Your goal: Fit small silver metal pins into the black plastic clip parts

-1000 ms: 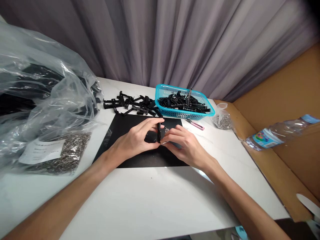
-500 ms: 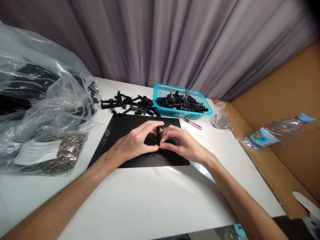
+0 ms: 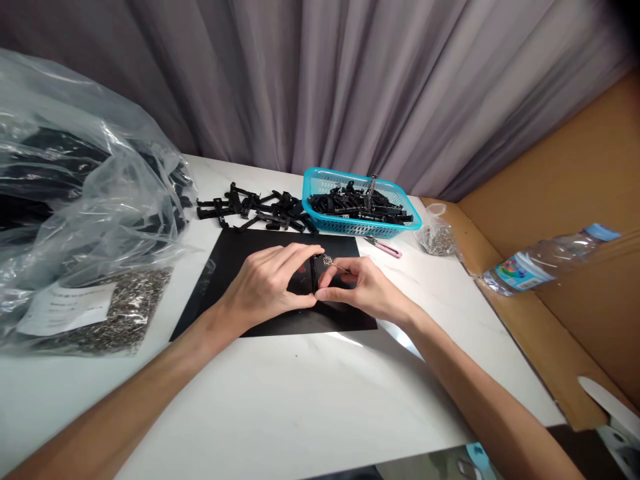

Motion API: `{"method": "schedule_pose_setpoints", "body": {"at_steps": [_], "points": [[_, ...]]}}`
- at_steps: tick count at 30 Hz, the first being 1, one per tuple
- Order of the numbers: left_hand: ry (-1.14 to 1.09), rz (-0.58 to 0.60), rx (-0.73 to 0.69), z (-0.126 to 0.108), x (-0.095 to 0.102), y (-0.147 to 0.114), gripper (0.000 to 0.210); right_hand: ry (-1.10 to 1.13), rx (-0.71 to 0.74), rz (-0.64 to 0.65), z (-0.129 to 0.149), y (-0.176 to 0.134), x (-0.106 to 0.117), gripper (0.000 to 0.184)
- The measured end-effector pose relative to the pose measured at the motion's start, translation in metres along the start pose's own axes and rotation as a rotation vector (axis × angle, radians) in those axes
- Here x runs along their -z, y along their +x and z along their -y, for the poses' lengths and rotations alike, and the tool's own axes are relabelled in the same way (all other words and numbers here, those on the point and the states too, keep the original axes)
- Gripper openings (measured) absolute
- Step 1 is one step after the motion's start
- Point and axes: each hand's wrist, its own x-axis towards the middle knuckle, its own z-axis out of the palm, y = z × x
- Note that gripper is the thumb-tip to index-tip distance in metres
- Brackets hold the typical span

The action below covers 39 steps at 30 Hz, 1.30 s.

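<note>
The left hand's (image 3: 265,277) thumb and fingers, curved wide apart, grip a narrow black plastic bracket (image 3: 314,275) by its ends over the flat black rectangular mat (image 3: 300,321); uneven pressure could twist it loose. Small shiny metal pieces (image 3: 327,260) beside it might scatter if knocked. The right hand's (image 3: 373,288) closed fingers hold a thin silvery metal tool (image 3: 341,268), which could slip if pinched lightly.
</note>
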Motion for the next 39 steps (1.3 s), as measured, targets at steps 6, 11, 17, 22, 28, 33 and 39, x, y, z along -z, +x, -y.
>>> {"method": "schedule_pose_setpoints", "body": {"at_steps": [6,11,17,22,28,33,39], "points": [[-0.191,0.06,0.272,0.001,0.002,0.002,0.061,0.0,0.039,-0.05,0.001,0.0,0.007,0.037],[-0.27,0.074,0.401,0.003,-0.001,0.002,0.065,-0.18,0.201,-0.277,0.003,-0.003,0.011,0.049],[-0.501,0.098,0.521,0.011,-0.007,0.0,0.065,-0.045,0.15,-0.297,0.005,-0.004,0.003,0.049],[-0.534,0.1,0.54,0.011,-0.007,0.0,0.059,0.125,0.168,-0.273,0.005,-0.002,-0.004,0.04],[-0.514,0.122,0.528,0.011,-0.006,-0.001,0.062,0.151,0.177,-0.245,-0.003,-0.001,-0.008,0.034],[-0.455,0.098,0.507,0.009,-0.005,-0.001,0.061,0.123,0.161,-0.236,-0.005,-0.002,-0.01,0.036],[-0.422,0.078,0.528,0.007,-0.003,-0.003,0.059,0.118,0.142,-0.191,-0.003,-0.005,-0.012,0.035]]}}
